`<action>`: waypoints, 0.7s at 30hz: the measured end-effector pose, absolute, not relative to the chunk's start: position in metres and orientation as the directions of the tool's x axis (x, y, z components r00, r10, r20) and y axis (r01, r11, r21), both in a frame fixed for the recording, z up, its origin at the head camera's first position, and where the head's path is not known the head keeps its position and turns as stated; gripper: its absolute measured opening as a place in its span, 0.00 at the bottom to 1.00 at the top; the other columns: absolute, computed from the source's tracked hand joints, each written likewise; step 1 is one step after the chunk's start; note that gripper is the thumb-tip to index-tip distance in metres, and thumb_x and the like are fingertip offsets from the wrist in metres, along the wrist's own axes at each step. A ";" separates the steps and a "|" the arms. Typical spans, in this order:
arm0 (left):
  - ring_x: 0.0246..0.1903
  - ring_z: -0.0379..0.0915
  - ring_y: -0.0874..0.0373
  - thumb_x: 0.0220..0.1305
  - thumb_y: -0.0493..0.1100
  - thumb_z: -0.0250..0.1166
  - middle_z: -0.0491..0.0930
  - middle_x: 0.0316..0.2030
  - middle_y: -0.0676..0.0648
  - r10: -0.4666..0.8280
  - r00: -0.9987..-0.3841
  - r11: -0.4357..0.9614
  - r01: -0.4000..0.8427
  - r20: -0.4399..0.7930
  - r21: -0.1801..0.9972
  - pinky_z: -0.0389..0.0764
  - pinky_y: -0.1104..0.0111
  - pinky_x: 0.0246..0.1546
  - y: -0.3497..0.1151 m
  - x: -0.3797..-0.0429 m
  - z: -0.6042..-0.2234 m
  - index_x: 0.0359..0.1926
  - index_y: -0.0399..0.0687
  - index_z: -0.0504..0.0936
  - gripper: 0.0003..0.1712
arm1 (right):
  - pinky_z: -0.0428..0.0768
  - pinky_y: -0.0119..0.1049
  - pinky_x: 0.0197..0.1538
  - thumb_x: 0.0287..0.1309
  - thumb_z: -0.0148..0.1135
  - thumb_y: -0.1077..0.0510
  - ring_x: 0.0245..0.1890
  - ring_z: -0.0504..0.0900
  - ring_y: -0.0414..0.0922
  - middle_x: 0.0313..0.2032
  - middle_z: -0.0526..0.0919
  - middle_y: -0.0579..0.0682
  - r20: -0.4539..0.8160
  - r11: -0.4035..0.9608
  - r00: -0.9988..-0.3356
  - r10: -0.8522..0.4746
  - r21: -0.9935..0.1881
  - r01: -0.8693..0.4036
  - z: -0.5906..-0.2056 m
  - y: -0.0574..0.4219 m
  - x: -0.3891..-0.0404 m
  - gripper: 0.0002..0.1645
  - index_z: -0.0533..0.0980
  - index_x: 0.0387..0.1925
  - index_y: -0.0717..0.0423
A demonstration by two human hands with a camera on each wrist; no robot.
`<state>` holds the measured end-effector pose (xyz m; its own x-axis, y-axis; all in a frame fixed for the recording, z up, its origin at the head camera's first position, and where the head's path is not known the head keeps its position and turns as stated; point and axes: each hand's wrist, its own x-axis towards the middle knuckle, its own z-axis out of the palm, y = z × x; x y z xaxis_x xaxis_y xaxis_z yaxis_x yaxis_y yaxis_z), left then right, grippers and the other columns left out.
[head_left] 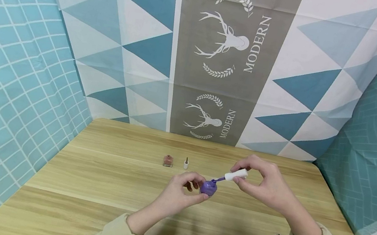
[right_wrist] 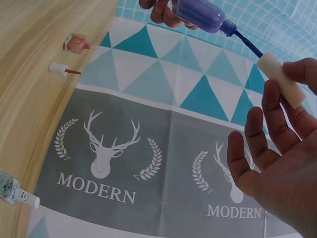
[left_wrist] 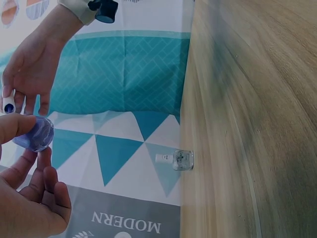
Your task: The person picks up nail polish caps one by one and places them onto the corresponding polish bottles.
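1. Landmark: coral bottle (head_left: 168, 161), standing uncapped on the table (head_left: 106, 183).
2. Purple bottle (head_left: 208, 188): in the air, right of the coral bottle and nearer the person. Left hand (head_left: 178, 190) pinches it between thumb and fingers; neck leans toward the right hand (head_left: 263, 182).
3. Right hand, farther right of the coral bottle, pinches the white cap (head_left: 236, 174). Purple brush (right_wrist: 250, 44) at the bottle's mouth; cannot tell how deep its tip sits.
4. Likeliest trouble: a drip on the wood, if the brush slips sideways off the narrow mouth.
5. Spill possible too, should the pinch loosen or the tilt steepen.
6. Coral brush cap (head_left: 186, 165) balances brush-up, just right of the coral bottle; a stray knuckle could topple it.
7. Clear bottle (right_wrist: 9, 188), well right of the coral bottle, is capped; little risk.
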<state>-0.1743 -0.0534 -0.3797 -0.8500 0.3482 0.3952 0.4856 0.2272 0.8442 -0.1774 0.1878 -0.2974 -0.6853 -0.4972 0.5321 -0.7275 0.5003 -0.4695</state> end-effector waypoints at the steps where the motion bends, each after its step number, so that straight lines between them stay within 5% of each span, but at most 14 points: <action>1: 0.35 0.72 0.50 0.49 0.40 0.73 0.82 0.32 0.52 0.348 -0.849 0.227 0.487 0.397 0.843 0.73 0.70 0.34 -0.053 -0.174 -0.380 0.39 0.49 0.82 0.14 | 0.75 0.35 0.41 0.51 0.68 0.62 0.36 0.77 0.35 0.37 0.81 0.36 0.532 0.497 -0.684 -0.500 -0.470 -0.729 -0.297 0.188 -0.177 0.15 0.78 0.38 0.41; 8: 0.34 0.70 0.60 0.48 0.40 0.73 0.82 0.33 0.53 0.359 -0.843 0.239 0.497 0.400 0.834 0.73 0.69 0.35 -0.052 -0.171 -0.377 0.39 0.49 0.83 0.14 | 0.76 0.33 0.39 0.49 0.69 0.64 0.37 0.78 0.34 0.39 0.81 0.36 0.538 0.466 -0.653 -0.534 -0.457 -0.757 -0.296 0.188 -0.177 0.17 0.78 0.39 0.41; 21: 0.36 0.72 0.47 0.50 0.40 0.72 0.82 0.34 0.52 0.383 -0.835 0.216 0.496 0.395 0.841 0.75 0.63 0.36 -0.049 -0.170 -0.376 0.39 0.49 0.82 0.14 | 0.76 0.32 0.38 0.51 0.69 0.63 0.36 0.77 0.35 0.38 0.80 0.37 0.525 0.444 -0.649 -0.551 -0.473 -0.761 -0.299 0.185 -0.177 0.16 0.78 0.39 0.40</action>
<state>-0.1698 -0.0491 -0.3763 -0.8355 0.3825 0.3945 0.4961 0.2164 0.8408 -0.1772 0.1852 -0.2992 -0.6486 -0.5512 0.5249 -0.7606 0.4443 -0.4733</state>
